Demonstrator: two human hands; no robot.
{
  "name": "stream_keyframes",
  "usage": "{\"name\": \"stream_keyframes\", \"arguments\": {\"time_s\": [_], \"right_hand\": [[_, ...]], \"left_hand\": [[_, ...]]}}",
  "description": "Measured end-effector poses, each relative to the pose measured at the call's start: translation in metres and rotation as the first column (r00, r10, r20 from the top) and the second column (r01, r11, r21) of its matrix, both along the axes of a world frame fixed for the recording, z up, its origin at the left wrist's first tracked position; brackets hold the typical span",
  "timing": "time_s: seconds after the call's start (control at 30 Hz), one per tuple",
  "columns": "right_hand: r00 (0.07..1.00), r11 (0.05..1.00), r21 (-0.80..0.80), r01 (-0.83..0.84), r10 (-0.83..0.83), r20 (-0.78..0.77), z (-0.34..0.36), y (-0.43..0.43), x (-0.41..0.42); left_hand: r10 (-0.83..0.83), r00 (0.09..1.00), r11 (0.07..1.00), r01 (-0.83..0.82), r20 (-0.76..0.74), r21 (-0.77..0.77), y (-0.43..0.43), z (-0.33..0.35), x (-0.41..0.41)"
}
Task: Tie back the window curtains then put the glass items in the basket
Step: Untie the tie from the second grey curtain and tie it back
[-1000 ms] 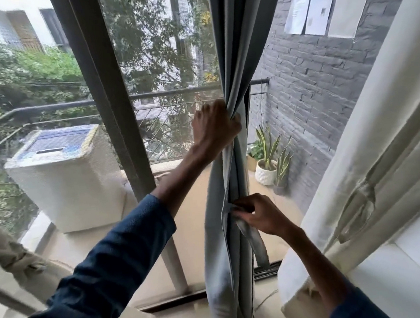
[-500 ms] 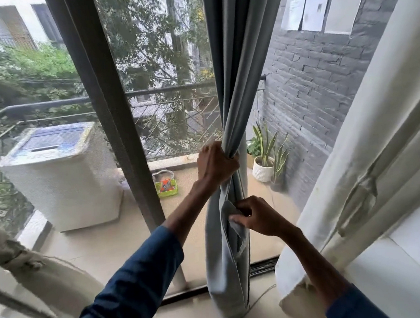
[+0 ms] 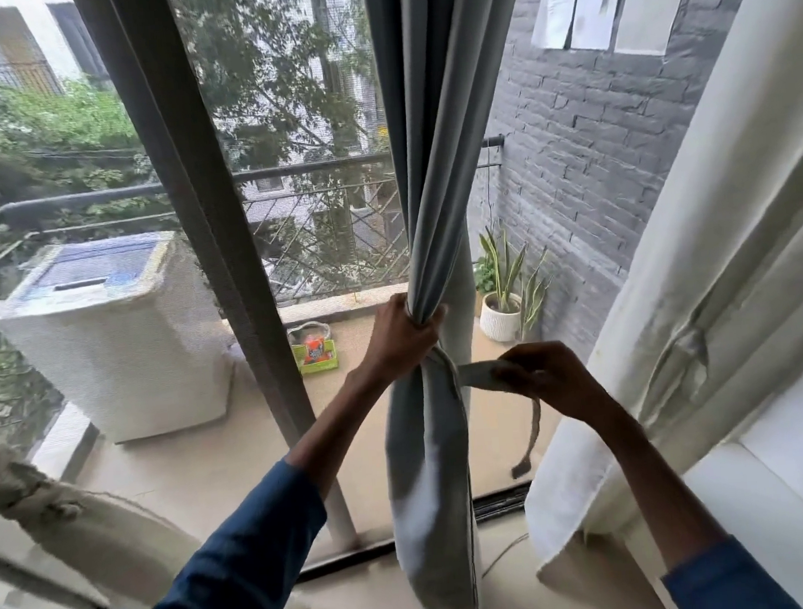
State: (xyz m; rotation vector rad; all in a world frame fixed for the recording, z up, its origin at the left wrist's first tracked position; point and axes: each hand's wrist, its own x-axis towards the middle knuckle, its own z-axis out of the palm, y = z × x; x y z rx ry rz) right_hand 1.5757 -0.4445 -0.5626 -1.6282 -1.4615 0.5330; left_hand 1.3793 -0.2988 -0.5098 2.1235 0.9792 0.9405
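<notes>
While the left hand (image 3: 404,337) keeps a tight grip around the bunched grey curtain (image 3: 435,197) by the window frame (image 3: 203,213), the right hand (image 3: 545,380) pinches the tie-back strap (image 3: 478,374), drawn out sideways with its tail dangling; should the left fist slacken, I reckon the folds would spill before the strap gets round.

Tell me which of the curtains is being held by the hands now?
The grey curtain in the middle: the left hand bunches it, unlike the cream curtain at right, hanging untouched.
</notes>
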Motion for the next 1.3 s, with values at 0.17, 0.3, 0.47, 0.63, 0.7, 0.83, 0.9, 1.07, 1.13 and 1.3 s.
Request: {"name": "stream_keyframes", "arguments": {"time_s": [0.17, 0.3, 0.47, 0.63, 0.7, 0.83, 0.9, 1.07, 1.13, 1.3], "right_hand": [[0.997, 0.999, -0.017, 0.028, -0.026, 0.078, 0.001, -0.001, 0.002], [0.998, 1.0, -0.02, 0.008, -0.006, 0.07, -0.005, -0.001, -0.001], [1.0, 1.0, -0.011, 0.007, -0.007, 0.026, -0.01, 0.0, 0.003], [0.98, 0.993, 0.053, 0.11, -0.117, 0.162, -0.008, 0.006, 0.008], [0.944, 0.974, 0.164, 0.158, -0.198, 0.264, -0.01, 0.017, 0.007], [0.897, 0.935, 0.255, 0.249, -0.321, 0.304, -0.004, 0.042, -0.028], [0.916, 0.931, 0.288, 0.222, -0.301, 0.265, -0.009, 0.053, -0.05], [0.991, 0.996, 0.089, -0.003, 0.015, -0.137, -0.011, 0.059, -0.083], [0.884, 0.973, 0.088, -0.214, 0.231, -0.406, -0.006, 0.053, -0.094], [0.667, 0.964, -0.05, -0.263, 0.144, -0.731, -0.013, 0.058, -0.095]], "left_hand": [[-0.06, 0.992, 0.997, 0.064, 0.11, -0.034, -0.013, -0.006, -0.005], [-0.046, 0.989, 0.998, 0.051, 0.142, -0.028, -0.014, -0.003, -0.011], [-0.022, 0.991, 0.999, 0.029, 0.133, -0.045, -0.012, -0.005, -0.014], [-0.094, 0.985, 0.994, 0.1, 0.145, -0.033, -0.022, -0.006, -0.015], [-0.131, 0.983, 0.99, 0.136, 0.128, -0.038, -0.029, -0.008, -0.017], [-0.179, 0.979, 0.983, 0.183, 0.093, -0.032, -0.037, -0.006, -0.023], [-0.191, 0.977, 0.98, 0.195, 0.094, -0.032, -0.034, -0.002, -0.03], [-0.235, 0.969, 0.967, 0.241, 0.074, -0.079, -0.016, 0.004, -0.047], [-0.25, 0.968, 0.965, 0.251, 0.016, -0.077, -0.011, 0.007, -0.051], [-0.282, 0.951, 0.95, 0.259, -0.124, -0.175, 0.0, 0.004, -0.049]]}}
